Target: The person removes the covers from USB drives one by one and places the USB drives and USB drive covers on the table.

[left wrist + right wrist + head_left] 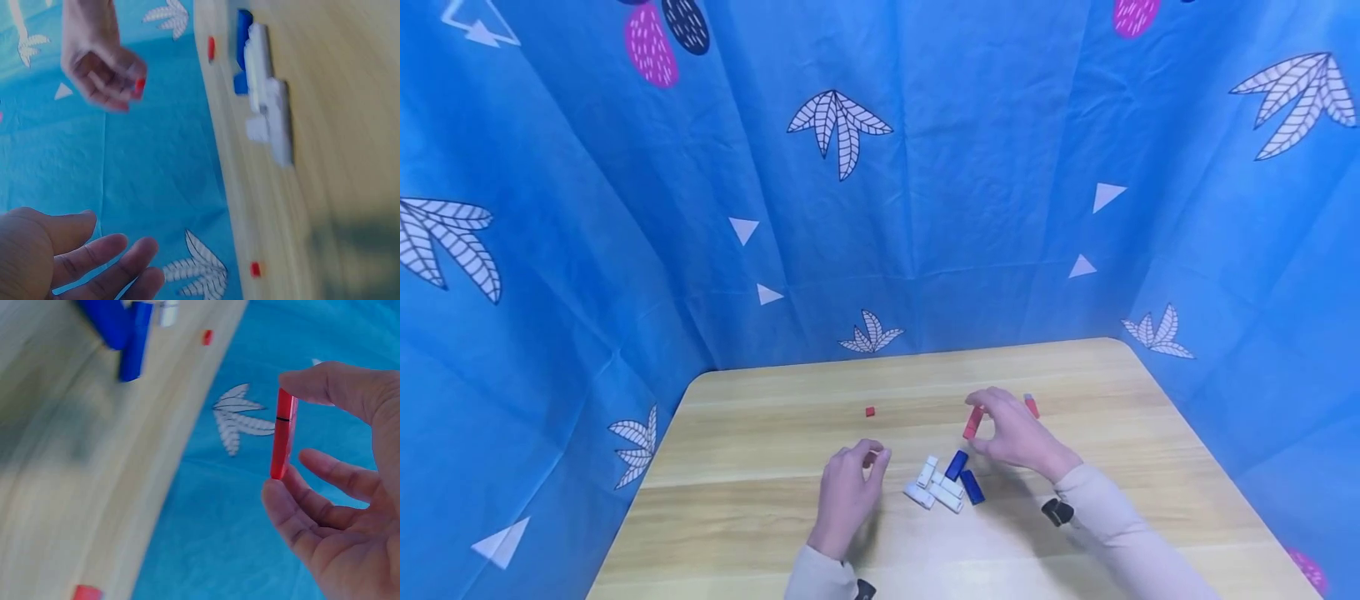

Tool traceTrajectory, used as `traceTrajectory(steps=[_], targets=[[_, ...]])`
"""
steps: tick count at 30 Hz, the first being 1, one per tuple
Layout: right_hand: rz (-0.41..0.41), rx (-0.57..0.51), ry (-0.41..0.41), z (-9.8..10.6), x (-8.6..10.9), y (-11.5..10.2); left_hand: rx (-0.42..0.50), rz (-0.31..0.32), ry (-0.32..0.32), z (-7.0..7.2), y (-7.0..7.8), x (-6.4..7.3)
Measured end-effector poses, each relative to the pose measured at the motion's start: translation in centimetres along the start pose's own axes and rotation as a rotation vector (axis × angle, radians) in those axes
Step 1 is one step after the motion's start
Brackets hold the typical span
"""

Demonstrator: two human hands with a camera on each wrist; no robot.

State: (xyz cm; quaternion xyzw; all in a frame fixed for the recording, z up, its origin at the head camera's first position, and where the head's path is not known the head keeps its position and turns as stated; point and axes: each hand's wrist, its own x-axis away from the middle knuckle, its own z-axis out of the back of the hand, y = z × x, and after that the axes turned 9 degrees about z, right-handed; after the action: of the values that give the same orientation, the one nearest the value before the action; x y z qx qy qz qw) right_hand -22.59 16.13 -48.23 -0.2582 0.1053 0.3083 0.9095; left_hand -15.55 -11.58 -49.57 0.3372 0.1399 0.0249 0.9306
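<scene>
My right hand (1018,437) is raised above the right part of the table. It pinches a red USB flash drive (284,434) by its two ends, the thumb at one and a fingertip at the other. A thin dark line crosses the drive near the thumb. My left hand (850,492) hovers left of the pile with nothing in it, its fingers loosely bent in the left wrist view. Between the hands lie several white flash drives (947,497) and two blue flash drives (972,487), close together.
A red flash drive with a grey end (1032,407) lies beyond the right hand. A small red block-like piece (870,412) lies toward the back of the wooden table (737,433). A blue patterned curtain (985,208) surrounds its back and sides.
</scene>
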Motion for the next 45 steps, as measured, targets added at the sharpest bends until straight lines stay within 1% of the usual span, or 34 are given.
traceTrajectory(steps=[3,6,11,13,15,18,21,25,30,33,36,39,42,45], targets=[[0.042,0.009,0.046,0.7,0.0,-1.3,0.041,-0.015,-0.062,-0.4,1.5,-0.2],[0.091,0.023,0.107,1.3,0.2,-2.4,0.102,-0.036,-0.131,-0.9,3.2,-0.4],[0.215,0.059,0.201,1.8,0.5,-4.0,0.163,-0.102,-0.219,-1.6,5.7,-0.8],[0.264,0.079,0.229,1.8,0.6,-4.4,0.181,-0.118,-0.259,-2.0,6.4,-0.9],[0.296,0.092,0.244,1.7,0.7,-4.8,0.206,-0.132,-0.293,-2.3,6.8,-1.0],[0.319,0.102,0.258,1.5,0.8,-5.0,0.242,-0.144,-0.317,-2.6,7.1,-1.1],[0.329,0.104,0.25,1.4,1.0,-5.0,0.271,-0.142,-0.306,-2.7,7.2,-1.1],[0.359,0.09,0.214,1.7,1.0,-4.9,0.279,-0.153,-0.283,-2.6,7.0,-1.0],[0.404,0.054,0.15,2.1,0.9,-4.5,0.249,-0.198,-0.256,-2.4,6.8,-0.7],[0.411,0.035,0.112,2.2,0.9,-4.3,0.22,-0.206,-0.244,-2.4,6.9,-0.5],[0.415,0.024,0.091,2.2,1.0,-4.2,0.187,-0.22,-0.222,-2.4,7.0,-0.4],[0.423,0.025,0.073,2.2,1.1,-4.1,0.133,-0.265,-0.16,-2.3,7.1,-0.4],[0.441,0.029,0.05,2.1,1.1,-4.0,0.073,-0.32,-0.074,-2.1,6.9,-0.3],[0.477,0.023,0.046,2.0,1.1,-3.8,0.048,-0.368,-0.02,-2.0,6.7,-0.1]])
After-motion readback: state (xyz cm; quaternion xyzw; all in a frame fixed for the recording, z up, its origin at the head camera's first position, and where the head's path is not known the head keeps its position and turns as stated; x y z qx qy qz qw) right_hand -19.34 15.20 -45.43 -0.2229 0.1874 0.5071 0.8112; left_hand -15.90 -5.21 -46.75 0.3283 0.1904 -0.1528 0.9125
